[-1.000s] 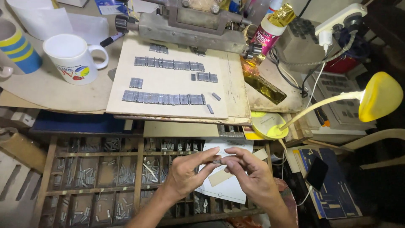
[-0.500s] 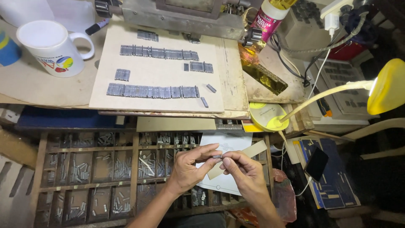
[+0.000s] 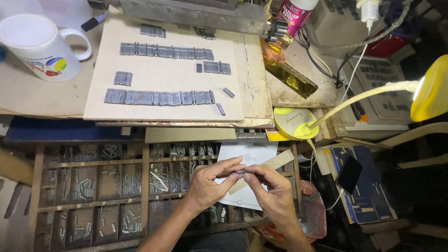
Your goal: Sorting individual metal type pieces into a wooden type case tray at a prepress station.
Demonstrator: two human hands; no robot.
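Observation:
My left hand (image 3: 211,183) and my right hand (image 3: 270,189) meet over a wooden type case (image 3: 93,186), fingertips pinched together on a small row of metal type pieces (image 3: 241,171). Both hands hold this little stack between thumb and fingers. Under the hands lie a white paper sheet (image 3: 249,154) and a tan card strip (image 3: 280,161). Higher up, a beige board (image 3: 163,70) carries long rows of grey metal type (image 3: 158,97), with two loose pieces (image 3: 224,100) at its right.
A white mug (image 3: 39,46) stands at the upper left. A yellow desk lamp (image 3: 431,93) on a bent arm rises from a round yellow base (image 3: 294,123). A metal machine (image 3: 196,11), cables, a dark phone (image 3: 349,173) and a blue book (image 3: 368,196) crowd the right side.
The camera has dipped and come closer, so the board and case look larger. My hands stay together on the type pieces, fingers shifting slightly.

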